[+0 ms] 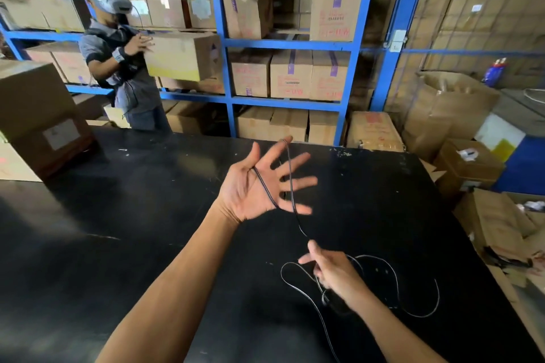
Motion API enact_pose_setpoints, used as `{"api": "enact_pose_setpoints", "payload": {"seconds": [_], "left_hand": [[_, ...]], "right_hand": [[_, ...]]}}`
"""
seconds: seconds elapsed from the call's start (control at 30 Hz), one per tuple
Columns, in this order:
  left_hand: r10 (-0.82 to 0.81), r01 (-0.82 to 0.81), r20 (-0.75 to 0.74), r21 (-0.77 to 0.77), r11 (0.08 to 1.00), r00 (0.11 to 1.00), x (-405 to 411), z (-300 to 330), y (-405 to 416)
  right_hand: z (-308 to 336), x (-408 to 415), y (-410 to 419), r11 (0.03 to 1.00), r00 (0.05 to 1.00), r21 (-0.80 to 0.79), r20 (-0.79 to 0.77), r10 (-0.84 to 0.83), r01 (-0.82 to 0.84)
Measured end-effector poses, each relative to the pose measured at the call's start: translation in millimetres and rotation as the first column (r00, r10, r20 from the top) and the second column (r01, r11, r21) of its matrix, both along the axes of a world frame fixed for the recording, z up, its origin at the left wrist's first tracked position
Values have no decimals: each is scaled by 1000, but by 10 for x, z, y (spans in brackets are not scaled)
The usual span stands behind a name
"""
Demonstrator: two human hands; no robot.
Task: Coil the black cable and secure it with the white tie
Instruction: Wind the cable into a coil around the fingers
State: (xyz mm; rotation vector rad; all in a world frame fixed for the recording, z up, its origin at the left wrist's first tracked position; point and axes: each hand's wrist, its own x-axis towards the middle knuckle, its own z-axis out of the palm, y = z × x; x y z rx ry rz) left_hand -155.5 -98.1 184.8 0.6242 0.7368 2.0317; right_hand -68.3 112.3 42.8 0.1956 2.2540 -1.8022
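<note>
— Though red print marks the brown cardboard boxes [298, 75] on the blue steel shelving [219, 41], can any be read?
— No, too blurred.
— Where's the thin black cable [290, 183]?
— Looped over the left hand [259, 186], palm up, fingers spread wide. It drops to the right hand [331, 272], fingers curled round it; the rest lies in loose curves on the scuffed black tabletop [147, 215].
— Anything nearby?
— A person in a grey headset [124, 68] lifts a box beyond the table.
</note>
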Motion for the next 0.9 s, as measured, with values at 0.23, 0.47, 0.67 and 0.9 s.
{"api": "enact_pose_setpoints", "payload": {"seconds": [0.23,0.47,0.67,0.9], "left_hand": [[-369,327,70,-636,699,927,317,-310,-29],[149,-65,49,-739,671,988,104,-447,-214],[568,-449,156,-461,765,808,-44,-292,-95],[517,-499,283,-138,856,808,-94,-6,60]], "right_hand": [[920,-610,266,712,951,688,-292,100,136],[1354,-472,179,781,914,624,-294,278,-36],[952,-118,-93,971,969,222,-208,136,-89],[476,134,-227,994,932,-72,-359,51,-83]]}}
